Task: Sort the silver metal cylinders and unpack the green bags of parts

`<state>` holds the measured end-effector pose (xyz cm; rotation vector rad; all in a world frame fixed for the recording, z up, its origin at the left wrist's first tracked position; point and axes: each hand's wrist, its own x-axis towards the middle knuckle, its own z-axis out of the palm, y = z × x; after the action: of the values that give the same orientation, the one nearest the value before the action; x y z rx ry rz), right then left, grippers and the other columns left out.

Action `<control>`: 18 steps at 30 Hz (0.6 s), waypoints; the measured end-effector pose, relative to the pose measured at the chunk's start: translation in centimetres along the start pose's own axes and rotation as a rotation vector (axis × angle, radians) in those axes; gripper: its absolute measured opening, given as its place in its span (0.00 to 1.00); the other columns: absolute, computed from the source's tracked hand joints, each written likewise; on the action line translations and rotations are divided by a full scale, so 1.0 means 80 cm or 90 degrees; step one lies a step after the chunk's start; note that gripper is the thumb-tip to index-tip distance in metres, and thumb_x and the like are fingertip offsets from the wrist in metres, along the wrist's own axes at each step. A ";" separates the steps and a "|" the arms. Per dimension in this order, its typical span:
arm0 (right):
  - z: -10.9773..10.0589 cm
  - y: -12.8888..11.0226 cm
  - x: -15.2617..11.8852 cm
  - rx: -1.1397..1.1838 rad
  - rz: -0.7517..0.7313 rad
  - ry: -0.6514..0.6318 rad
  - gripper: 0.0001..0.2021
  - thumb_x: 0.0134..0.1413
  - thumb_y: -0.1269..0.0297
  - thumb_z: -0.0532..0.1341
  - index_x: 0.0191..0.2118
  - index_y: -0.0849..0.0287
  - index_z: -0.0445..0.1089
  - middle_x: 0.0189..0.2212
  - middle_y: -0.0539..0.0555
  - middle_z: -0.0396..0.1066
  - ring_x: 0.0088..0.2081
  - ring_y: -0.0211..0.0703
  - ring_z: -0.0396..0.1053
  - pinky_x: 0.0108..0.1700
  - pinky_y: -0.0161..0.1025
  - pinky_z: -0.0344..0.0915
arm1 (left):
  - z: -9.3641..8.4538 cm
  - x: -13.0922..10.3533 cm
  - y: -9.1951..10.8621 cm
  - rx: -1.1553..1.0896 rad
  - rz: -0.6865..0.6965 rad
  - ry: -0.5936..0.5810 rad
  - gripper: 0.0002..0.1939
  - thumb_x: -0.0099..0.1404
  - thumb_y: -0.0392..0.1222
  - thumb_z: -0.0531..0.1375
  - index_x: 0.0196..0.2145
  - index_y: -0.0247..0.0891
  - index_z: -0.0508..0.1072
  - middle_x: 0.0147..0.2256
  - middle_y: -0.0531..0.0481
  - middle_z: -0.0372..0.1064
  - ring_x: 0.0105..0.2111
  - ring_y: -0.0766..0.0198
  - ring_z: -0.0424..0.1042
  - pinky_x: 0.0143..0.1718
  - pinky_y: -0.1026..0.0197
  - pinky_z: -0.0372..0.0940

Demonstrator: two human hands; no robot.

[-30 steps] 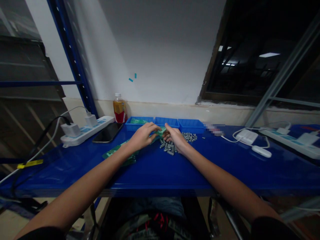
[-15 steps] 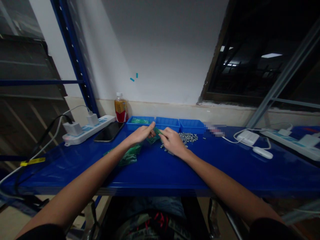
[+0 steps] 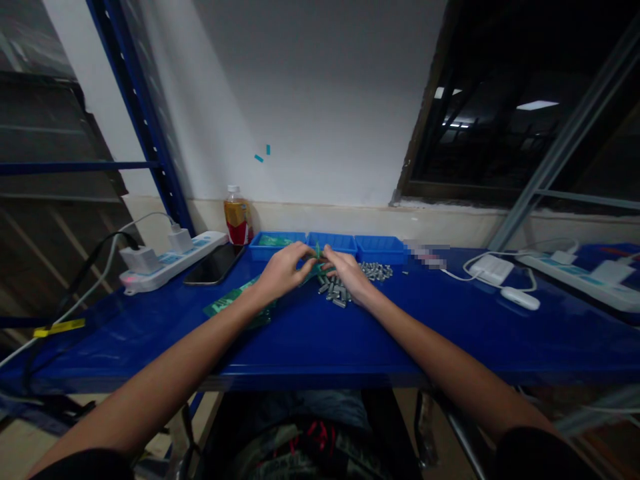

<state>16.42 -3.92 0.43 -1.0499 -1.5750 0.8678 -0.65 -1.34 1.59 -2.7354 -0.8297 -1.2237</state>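
Note:
Just in front of the blue bins, my left hand [image 3: 286, 268] and my right hand [image 3: 349, 272] meet with their fingertips on a small green plastic bag [image 3: 318, 251]. Both hands pinch its top edge. Under and beside my right hand lie loose silvery metal pieces [image 3: 336, 292], with more of them [image 3: 376, 271] behind it. Several green bags [image 3: 234, 301] lie flat on the table, partly hidden by my left forearm. Another green bag [image 3: 274, 241] is in the left blue bin [image 3: 255, 254].
Two more blue bins [image 3: 333, 245] [image 3: 381, 250] stand by the wall. A drink bottle [image 3: 237, 217], a phone [image 3: 214, 265] and a power strip [image 3: 160, 272] are at the left. White chargers [image 3: 493, 269], cables and another strip [image 3: 590, 283] lie at the right.
My hands have come closer together, and both now hold the green bag's top edge. My left hand has turned, its fingers now bent toward the bag. The view has shifted slightly.

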 end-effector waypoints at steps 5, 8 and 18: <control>0.003 0.007 0.002 0.059 0.005 0.009 0.24 0.50 0.42 0.56 0.35 0.61 0.73 0.30 0.53 0.71 0.32 0.41 0.67 0.35 0.37 0.62 | 0.005 -0.003 0.001 -0.036 0.052 -0.040 0.07 0.63 0.38 0.55 0.40 0.37 0.69 0.38 0.47 0.68 0.41 0.61 0.67 0.44 0.57 0.63; 0.003 0.016 0.004 0.013 -0.042 0.044 0.20 0.53 0.48 0.56 0.34 0.62 0.73 0.29 0.52 0.71 0.32 0.42 0.67 0.35 0.37 0.63 | 0.003 -0.001 0.005 -0.071 0.044 -0.071 0.10 0.63 0.41 0.56 0.41 0.37 0.70 0.41 0.45 0.68 0.43 0.59 0.67 0.47 0.57 0.62; 0.004 0.008 -0.010 -0.378 -0.307 0.054 0.17 0.57 0.72 0.52 0.49 0.58 0.71 0.50 0.59 0.65 0.50 0.44 0.64 0.53 0.41 0.60 | 0.005 0.006 -0.011 -0.385 -0.445 -0.092 0.31 0.64 0.61 0.43 0.27 0.33 0.72 0.26 0.45 0.71 0.29 0.60 0.70 0.31 0.61 0.61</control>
<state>16.30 -4.46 -0.50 -1.0140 -1.9521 0.0180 -0.58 -0.27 1.47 -3.1246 -1.8093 -1.6031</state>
